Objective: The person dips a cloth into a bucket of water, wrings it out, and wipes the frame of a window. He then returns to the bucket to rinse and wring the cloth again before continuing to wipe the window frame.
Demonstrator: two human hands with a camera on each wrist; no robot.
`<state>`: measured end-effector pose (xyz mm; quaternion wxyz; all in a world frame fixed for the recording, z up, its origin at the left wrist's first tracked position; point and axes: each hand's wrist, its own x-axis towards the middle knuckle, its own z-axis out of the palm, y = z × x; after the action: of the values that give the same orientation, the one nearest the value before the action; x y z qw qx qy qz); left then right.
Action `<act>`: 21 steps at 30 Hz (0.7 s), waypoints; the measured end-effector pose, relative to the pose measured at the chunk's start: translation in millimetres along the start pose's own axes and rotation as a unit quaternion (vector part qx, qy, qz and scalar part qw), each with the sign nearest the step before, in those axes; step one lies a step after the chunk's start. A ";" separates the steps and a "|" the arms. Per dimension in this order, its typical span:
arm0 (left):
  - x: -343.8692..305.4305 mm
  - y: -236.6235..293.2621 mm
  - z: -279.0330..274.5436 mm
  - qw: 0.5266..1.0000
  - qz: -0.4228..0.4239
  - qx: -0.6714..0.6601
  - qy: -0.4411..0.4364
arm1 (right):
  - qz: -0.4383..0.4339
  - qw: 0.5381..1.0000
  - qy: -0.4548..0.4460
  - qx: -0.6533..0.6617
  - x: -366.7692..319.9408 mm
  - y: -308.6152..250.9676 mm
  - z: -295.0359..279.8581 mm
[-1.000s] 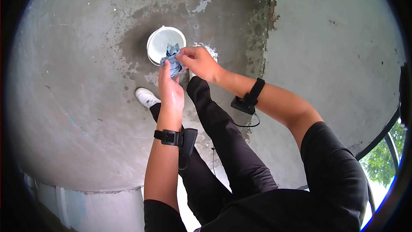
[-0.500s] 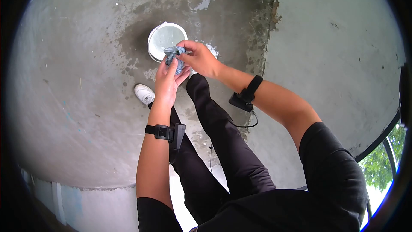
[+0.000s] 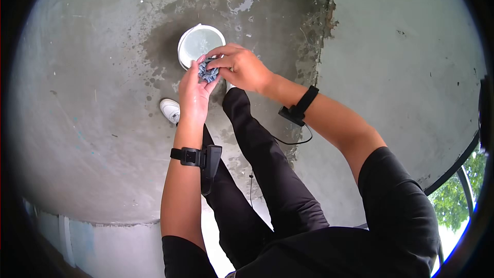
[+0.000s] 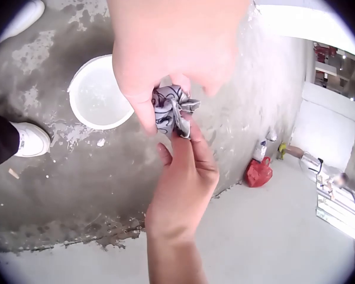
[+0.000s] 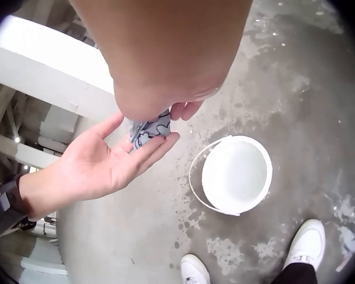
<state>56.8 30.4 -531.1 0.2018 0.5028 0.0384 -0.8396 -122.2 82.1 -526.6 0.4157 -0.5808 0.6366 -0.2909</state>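
A bunched blue-grey cloth [image 3: 209,70] with dark printed lines [image 5: 152,131] is held between both hands. My left hand [image 3: 194,93] cradles it from below, thumb on one side and fingers on the other. From above, my right hand [image 3: 244,70] pinches the cloth; in the left wrist view its fingertips [image 4: 183,131] are at the crumpled end. The right wrist view shows the left palm [image 5: 100,163] turned up, while the right hand's back hides part of the cloth. A white bucket [image 3: 181,51] of clear liquid stands on the floor just beyond the hands.
Wet patches and pale stains mark the concrete floor [image 3: 118,118] around the bucket. The bucket's handle [image 5: 192,188] hangs at its side. A white shoe [image 3: 170,110] is close to the bucket. Farther off lies a red bag [image 4: 259,171] near a wall.
The cloth has gone from loose and partly hanging to a tighter bundle. My right hand has moved over it with fingers pushed in, and my left hand has shifted slightly left.
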 end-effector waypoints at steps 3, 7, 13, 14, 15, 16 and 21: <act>-0.1 -4.0 -1.9 0.992 0.034 0.120 0.023 | -0.020 1.000 0.006 -0.008 -2.2 -0.3 2.8; -3.6 -9.4 5.7 0.988 0.079 0.126 0.037 | 0.110 0.988 -0.006 0.110 0.3 0.5 0.6; 2.5 -11.2 -3.9 0.991 0.044 0.125 0.026 | 0.147 0.983 0.004 0.112 8.2 -8.7 -1.1; 2.3 -11.9 -4.5 0.992 0.045 0.120 0.016 | 0.134 0.987 0.001 0.089 9.8 -10.0 -0.4; 2.8 -14.2 -5.2 0.992 0.045 0.119 0.016 | 0.120 0.991 -0.001 0.067 11.2 -12.2 0.3; 3.9 -16.3 -6.1 0.993 0.058 0.106 0.010 | 0.119 0.991 -0.002 0.066 12.8 -15.6 3.2; 5.7 -23.6 0.8 0.993 0.084 0.080 0.005 | 0.159 0.965 -0.103 -0.180 24.2 -27.8 3.4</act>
<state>44.9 50.1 -538.8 0.2305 0.5227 -0.0707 -0.8177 -104.9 54.4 -509.1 0.4087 -0.5641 0.7164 -0.0396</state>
